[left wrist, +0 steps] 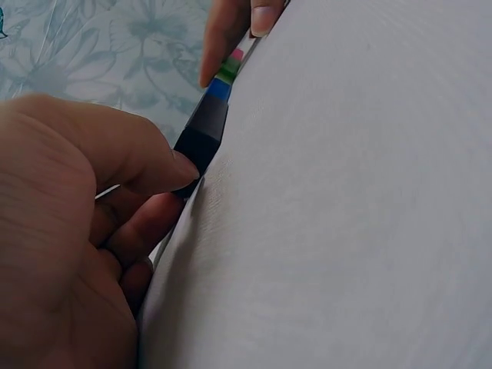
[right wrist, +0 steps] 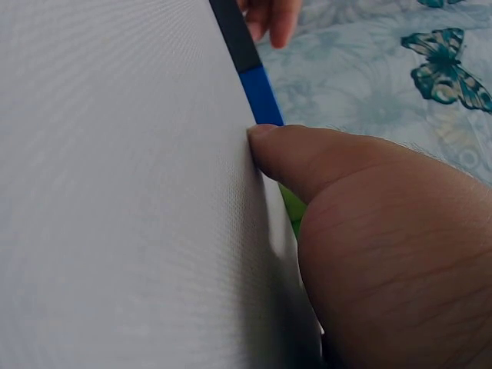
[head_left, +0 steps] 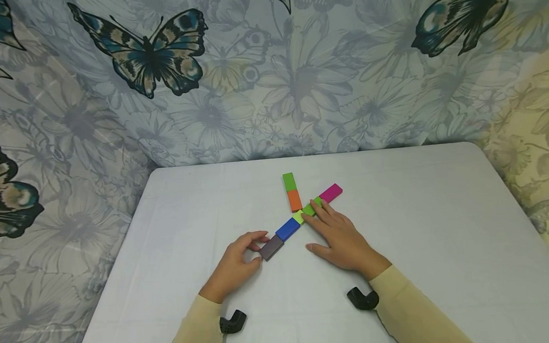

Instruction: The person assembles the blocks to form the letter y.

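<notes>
Coloured blocks lie end to end on the table in a slanting row: a dark grey block [head_left: 272, 248], a blue block [head_left: 288, 229], a yellow-green block [head_left: 298, 215], a green block [head_left: 308, 210] and a magenta block [head_left: 331, 193]. An orange block [head_left: 294, 200] and another green block [head_left: 289, 182] branch off toward the back. My left hand [head_left: 237, 262] pinches the near end of the grey block between thumb and fingers. With fingers stretched out, my right hand [head_left: 343, 242] touches the green and yellow-green part of the row; its thumb [right wrist: 288, 150] stands apart, and its palm hides some blocks in the right wrist view.
A white cloth covers the table [head_left: 442, 213], whose back edge meets a wall hanging [head_left: 298, 89] printed with butterflies and flowers. Black wrist devices sit at both sleeves, one by the left cuff [head_left: 233, 322] and one by the right cuff [head_left: 363, 298].
</notes>
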Demonstrator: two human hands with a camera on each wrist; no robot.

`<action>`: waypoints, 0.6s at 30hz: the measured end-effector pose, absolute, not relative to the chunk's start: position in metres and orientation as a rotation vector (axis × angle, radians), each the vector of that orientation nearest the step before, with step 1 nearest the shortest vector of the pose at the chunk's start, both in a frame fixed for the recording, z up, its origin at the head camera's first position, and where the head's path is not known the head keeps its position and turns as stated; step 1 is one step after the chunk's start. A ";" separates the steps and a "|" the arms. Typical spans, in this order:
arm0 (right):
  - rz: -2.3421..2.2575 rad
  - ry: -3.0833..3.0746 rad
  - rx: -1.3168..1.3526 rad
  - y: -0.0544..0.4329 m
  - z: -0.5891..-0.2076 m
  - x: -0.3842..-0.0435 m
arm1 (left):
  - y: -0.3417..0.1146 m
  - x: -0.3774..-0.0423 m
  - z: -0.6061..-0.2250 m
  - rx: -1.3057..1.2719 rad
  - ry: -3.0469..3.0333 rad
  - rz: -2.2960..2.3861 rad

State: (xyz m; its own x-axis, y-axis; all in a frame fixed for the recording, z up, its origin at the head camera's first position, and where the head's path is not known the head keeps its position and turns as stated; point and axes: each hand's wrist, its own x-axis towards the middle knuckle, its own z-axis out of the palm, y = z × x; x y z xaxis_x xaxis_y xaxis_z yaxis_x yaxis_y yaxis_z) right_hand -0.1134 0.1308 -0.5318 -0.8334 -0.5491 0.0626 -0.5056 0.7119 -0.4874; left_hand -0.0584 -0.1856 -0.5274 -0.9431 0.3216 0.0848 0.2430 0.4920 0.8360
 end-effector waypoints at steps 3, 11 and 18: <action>-0.772 2.825 -0.877 0.131 -0.532 -0.113 | -0.185 -0.057 -0.527 0.507 2.652 1.463; -0.807 2.825 -0.892 0.131 -0.532 -0.113 | -0.185 -0.057 -0.527 0.493 2.651 1.451; -0.969 2.829 -0.844 0.138 -0.533 -0.115 | -0.184 -0.058 -0.525 0.474 2.612 1.510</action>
